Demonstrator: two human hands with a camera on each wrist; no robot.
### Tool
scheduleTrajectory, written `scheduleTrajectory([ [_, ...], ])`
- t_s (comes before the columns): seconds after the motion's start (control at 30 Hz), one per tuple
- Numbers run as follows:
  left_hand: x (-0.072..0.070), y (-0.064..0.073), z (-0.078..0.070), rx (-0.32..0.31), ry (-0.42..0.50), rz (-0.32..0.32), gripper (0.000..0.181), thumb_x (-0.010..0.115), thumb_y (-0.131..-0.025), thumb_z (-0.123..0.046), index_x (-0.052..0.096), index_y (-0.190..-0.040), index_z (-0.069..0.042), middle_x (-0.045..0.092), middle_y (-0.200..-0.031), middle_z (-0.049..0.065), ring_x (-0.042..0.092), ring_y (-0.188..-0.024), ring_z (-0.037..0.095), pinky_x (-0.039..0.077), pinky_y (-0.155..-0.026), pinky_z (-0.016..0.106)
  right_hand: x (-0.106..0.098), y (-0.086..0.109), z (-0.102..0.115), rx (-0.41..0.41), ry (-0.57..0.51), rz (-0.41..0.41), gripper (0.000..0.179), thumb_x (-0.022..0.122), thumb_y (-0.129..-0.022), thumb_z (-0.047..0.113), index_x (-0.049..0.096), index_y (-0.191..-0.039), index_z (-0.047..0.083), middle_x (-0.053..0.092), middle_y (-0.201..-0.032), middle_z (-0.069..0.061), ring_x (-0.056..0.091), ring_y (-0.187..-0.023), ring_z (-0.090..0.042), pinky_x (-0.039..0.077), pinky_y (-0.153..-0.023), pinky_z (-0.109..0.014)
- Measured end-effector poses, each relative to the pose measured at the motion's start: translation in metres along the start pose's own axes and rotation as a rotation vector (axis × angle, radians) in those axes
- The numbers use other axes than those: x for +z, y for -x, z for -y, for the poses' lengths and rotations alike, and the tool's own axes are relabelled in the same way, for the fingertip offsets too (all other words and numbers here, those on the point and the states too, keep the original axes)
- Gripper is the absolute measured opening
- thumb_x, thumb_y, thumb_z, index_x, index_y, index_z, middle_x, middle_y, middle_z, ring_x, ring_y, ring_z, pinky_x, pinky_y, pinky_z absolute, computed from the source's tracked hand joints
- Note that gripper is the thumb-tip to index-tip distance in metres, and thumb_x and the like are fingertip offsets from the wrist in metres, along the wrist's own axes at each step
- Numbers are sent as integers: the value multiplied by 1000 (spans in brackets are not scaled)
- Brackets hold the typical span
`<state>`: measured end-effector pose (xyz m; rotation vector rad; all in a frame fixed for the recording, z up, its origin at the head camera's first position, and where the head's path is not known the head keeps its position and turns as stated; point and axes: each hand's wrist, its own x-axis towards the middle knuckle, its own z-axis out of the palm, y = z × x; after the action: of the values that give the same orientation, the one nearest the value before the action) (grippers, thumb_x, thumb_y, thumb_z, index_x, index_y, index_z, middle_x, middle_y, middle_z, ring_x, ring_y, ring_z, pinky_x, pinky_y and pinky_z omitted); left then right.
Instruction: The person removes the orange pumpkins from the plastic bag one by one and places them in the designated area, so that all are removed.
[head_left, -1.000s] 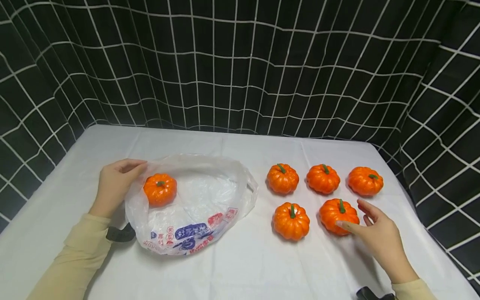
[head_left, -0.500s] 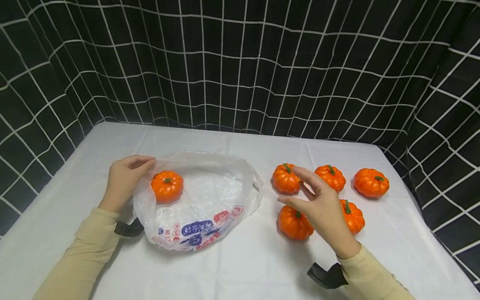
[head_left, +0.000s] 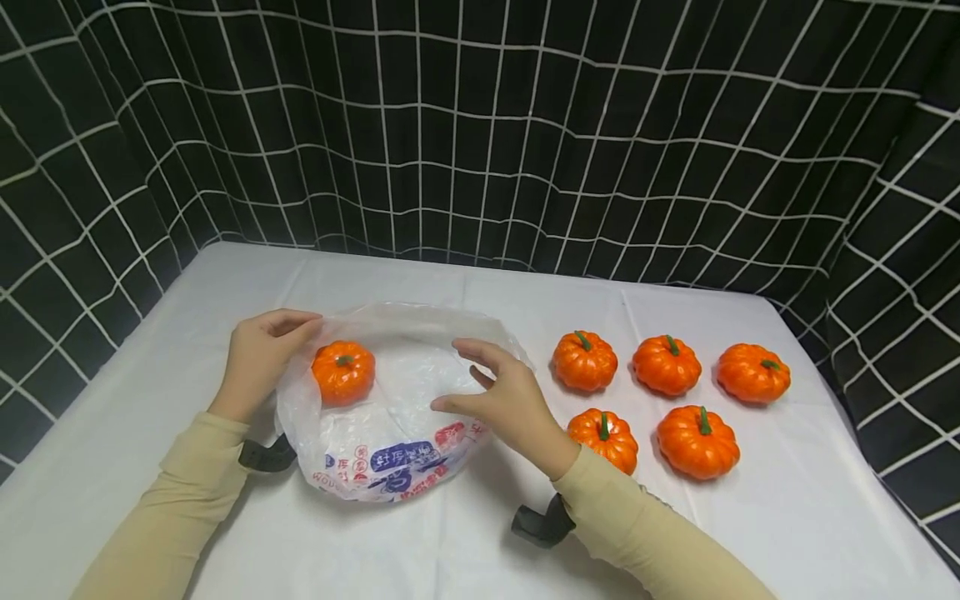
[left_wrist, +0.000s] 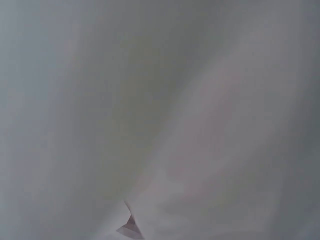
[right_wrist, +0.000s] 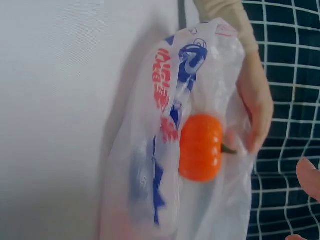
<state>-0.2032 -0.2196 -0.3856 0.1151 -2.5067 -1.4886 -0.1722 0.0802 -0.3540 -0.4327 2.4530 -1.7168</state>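
A thin white plastic bag (head_left: pixel 390 367) with red and blue print lies open-mouthed on the table, one orange pumpkin (head_left: pixel 343 372) inside at its left end. My left hand (head_left: pixel 262 358) pinches the bag's left rim between thumb and fingers. Over the bag's right side hovers my right hand (head_left: pixel 510 404), thumb and fingers spread apart, nothing between them. In the right wrist view the bagged pumpkin (right_wrist: pixel 201 148) shows its green stem, and the left hand (right_wrist: pixel 256 100) is at the rim beyond. Blurred bag plastic (left_wrist: pixel 210 130) fills the left wrist view.
Several loose pumpkins stand right of the bag: a back row with a left one (head_left: pixel 585 362), a middle one (head_left: pixel 666 367) and a right one (head_left: pixel 753 373). In front are another pumpkin (head_left: pixel 697 443) and one partly behind my right sleeve (head_left: pixel 604 437). A black gridded curtain (head_left: pixel 480 125) surrounds the white table.
My right hand has moved left from the front-right pumpkin, past the other loose pumpkins, to above the bag, carrying nothing. My left hand keeps its pinch on the rim. The view has shifted slightly.
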Motion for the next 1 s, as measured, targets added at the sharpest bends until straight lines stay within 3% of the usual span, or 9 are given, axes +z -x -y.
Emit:
scheduleTrajectory([
  [0.17, 2, -1, 0, 11, -6, -6, 40, 65, -96, -37, 72, -115, -3, 72, -118, 17, 62, -115, 27, 46, -106, 44, 22, -13, 3, 3, -16, 27, 74, 88, -70, 6, 56, -137, 2, 56, -144, -13, 50, -137, -28, 44, -109, -38],
  [0.5, 1, 0, -2, 14, -26, -6, 39, 65, -96, -36, 72, -115, -3, 72, -118, 17, 63, -115, 28, 46, -106, 45, 61, -35, 3, 6, 79, 114, 75, 89, -72, 13, 55, -138, 2, 56, -143, -17, 52, -135, -31, 45, -108, -42],
  [0.8, 3, 1, -3, 14, -29, -3, 40, 64, -96, -37, 71, -115, -2, 71, -119, 18, 61, -116, 30, 45, -107, 46, 81, -50, 4, 47, 172, 111, 76, 89, -72, 19, 55, -139, 5, 58, -143, -13, 56, -130, -31, 47, -107, -42],
  [1.0, 4, 1, -2, 22, -43, -5, 41, 63, -97, -38, 72, -115, -2, 72, -118, 18, 62, -115, 28, 45, -106, 45, 93, -59, 5, 106, 177, 111, 79, 90, -71, 21, 54, -140, 6, 57, -143, -13, 55, -131, -31, 45, -109, -41],
])
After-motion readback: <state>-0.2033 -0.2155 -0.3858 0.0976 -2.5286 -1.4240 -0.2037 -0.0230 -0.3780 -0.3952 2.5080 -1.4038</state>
